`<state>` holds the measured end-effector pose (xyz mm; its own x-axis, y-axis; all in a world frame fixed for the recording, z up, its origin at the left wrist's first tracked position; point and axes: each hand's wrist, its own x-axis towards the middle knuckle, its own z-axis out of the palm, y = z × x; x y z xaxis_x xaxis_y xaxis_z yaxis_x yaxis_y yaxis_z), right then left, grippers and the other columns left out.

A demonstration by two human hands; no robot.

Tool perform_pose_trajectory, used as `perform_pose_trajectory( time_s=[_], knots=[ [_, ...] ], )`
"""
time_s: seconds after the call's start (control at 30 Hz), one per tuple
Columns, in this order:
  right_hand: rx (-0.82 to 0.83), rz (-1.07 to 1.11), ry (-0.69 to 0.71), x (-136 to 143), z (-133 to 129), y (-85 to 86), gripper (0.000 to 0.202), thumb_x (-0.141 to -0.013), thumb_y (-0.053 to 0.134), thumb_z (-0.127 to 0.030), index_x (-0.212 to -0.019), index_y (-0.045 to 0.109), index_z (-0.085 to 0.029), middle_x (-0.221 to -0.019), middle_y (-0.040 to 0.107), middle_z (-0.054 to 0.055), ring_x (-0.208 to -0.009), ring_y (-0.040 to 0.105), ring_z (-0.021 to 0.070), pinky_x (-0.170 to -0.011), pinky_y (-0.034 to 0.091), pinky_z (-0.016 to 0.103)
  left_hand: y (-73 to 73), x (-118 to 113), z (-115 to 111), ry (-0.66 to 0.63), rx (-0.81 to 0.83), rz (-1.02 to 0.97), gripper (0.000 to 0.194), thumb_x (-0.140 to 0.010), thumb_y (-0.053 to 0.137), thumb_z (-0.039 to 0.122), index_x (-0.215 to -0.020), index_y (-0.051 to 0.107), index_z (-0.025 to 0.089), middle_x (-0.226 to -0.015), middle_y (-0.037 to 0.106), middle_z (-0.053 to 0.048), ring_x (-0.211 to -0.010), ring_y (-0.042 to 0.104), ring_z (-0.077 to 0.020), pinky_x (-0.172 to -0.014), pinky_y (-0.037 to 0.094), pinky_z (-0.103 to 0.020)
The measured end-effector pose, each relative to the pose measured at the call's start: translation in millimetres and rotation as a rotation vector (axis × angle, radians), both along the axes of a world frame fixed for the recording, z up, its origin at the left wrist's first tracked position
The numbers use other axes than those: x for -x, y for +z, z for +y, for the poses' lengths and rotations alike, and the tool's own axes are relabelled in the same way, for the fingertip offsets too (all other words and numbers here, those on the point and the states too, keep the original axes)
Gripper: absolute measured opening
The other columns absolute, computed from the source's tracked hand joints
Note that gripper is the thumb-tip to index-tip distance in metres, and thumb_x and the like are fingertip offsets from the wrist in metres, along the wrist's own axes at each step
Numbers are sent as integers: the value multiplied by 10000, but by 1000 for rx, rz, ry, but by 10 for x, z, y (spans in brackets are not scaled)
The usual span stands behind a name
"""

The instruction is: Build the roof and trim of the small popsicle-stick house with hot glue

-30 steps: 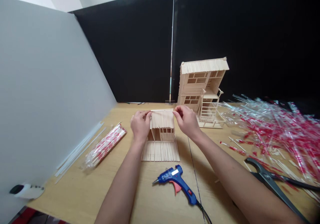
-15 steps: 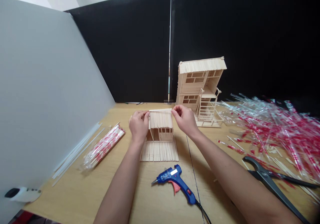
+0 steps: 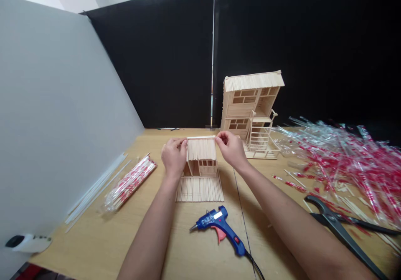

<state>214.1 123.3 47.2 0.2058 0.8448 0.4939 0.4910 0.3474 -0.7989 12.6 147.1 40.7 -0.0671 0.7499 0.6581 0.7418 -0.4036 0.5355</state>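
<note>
Small house: pale wood sticks, stood on the table [image 3: 125, 250], in front of the person, between the two hands; point of note, the small house [image 3: 202, 169] had an open front.
Roof [image 3: 201, 148]: narrow sticks laid side by side, sloped toward the camera, lower edge slightly uneven.
Ridge stick [image 3: 201, 137]: thin, pale, ran along the roof's top edge.
Front: railing [image 3: 207, 170] on the right part, upright posts; left part was partly behind a hand.
Base [image 3: 200, 189]: flat row of sticks, jutted toward the camera.
Left hand [image 3: 173, 157]: fingers pinched on the ridge stick's left end.
Right hand [image 3: 232, 150]: fingers pinched at its right end.
Near: blue glue gun [image 3: 216, 221] lay in front of the base; larger house [image 3: 250, 100] stood behind, right.
</note>
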Motion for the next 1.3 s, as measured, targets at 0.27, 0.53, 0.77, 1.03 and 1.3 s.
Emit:
perform_pose_trajectory(
  time_s=[0.27, 0.53, 0.77, 1.03, 1.3],
  knots=[
    [17, 34, 7, 2, 13, -3, 167, -846, 552, -316, -762, 609, -183, -688, 621, 25, -614, 542, 170, -609, 405, 301, -4, -2, -12, 8, 6, 25, 234, -916, 557, 344, -944, 760, 231, -925, 716, -38, -872, 664, -203, -769, 478, -313],
    [31, 64, 2, 9, 20, -8, 179, -839, 569, -331, -758, 617, -179, -663, 609, 19, -596, 531, 162, -591, 400, 293, -9, -1, -21, -4, 11, 19, 246, -921, 544, 346, -960, 757, 230, -930, 713, -47, -881, 662, -209, -772, 476, -318],
    [51, 154, 22, -14, 44, -62, 206, -818, 616, -379, -769, 612, -179, -704, 624, 29, -635, 547, 167, -615, 426, 294, -8, 7, -17, -2, 22, -1, 239, -912, 552, 351, -946, 759, 236, -939, 717, -47, -866, 668, -206, -781, 487, -320],
    [51, 275, 66, -75, 120, -145, 265, -805, 647, -450, -852, 595, -195, -760, 637, 34, -612, 534, 155, -546, 435, 272, -16, 2, -2, -11, -5, -13, 226, -915, 563, 330, -1013, 730, 213, -983, 711, -47, -813, 652, -189, -795, 474, -320],
    [116, 442, 140, -58, 180, -124, 295, -752, 686, -466, -821, 573, -203, -704, 628, 11, -499, 478, 116, -455, 385, 252, 54, -91, 27, -23, -61, 123, 190, -899, 594, 297, -1006, 742, 244, -1100, 697, -52, -1066, 579, -247, -941, 416, -389]
  ],
)
